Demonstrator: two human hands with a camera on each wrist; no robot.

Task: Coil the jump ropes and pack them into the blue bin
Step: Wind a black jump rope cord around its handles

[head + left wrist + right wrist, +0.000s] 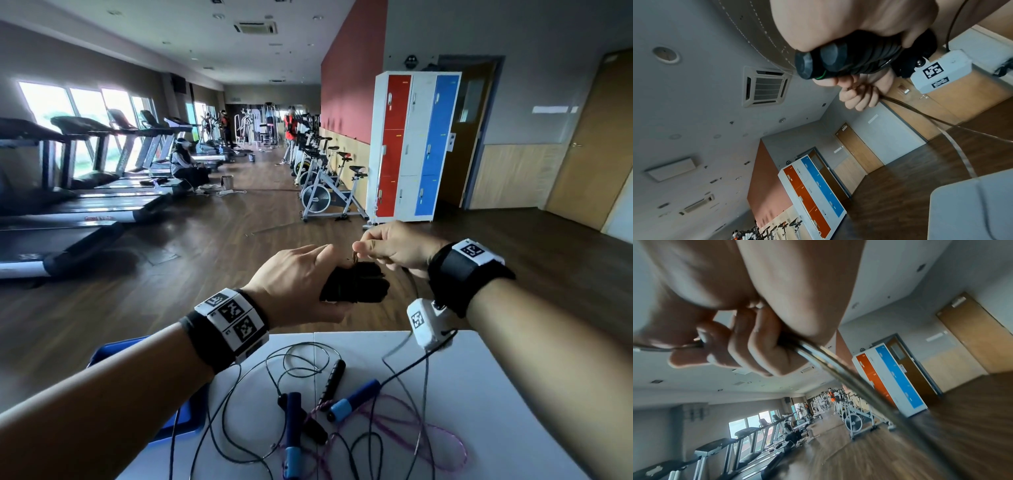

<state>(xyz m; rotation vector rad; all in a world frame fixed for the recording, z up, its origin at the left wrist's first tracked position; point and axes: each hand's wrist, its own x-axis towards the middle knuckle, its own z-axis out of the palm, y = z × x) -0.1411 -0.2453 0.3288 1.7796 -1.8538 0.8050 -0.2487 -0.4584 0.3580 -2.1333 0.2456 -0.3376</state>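
**Both hands on one jump rope above the table**

Head view: left hand (301, 284) grips a pair of black ribbed handles (356, 284), held above the far edge of the white table (496, 394). Right hand (394, 246), just beside it, pinches the thin cord (416, 291). Other jump ropes (342, 404) lie loose and tangled on the table. The blue bin (113, 349) sits at the table's left, mostly hidden by the left forearm.

Left wrist view: fingers (910, 37) curl round both handles (849, 56), whose caps lie side by side.

Right wrist view: fingers (764, 344) close on the cord (838, 369), which runs through the fist.
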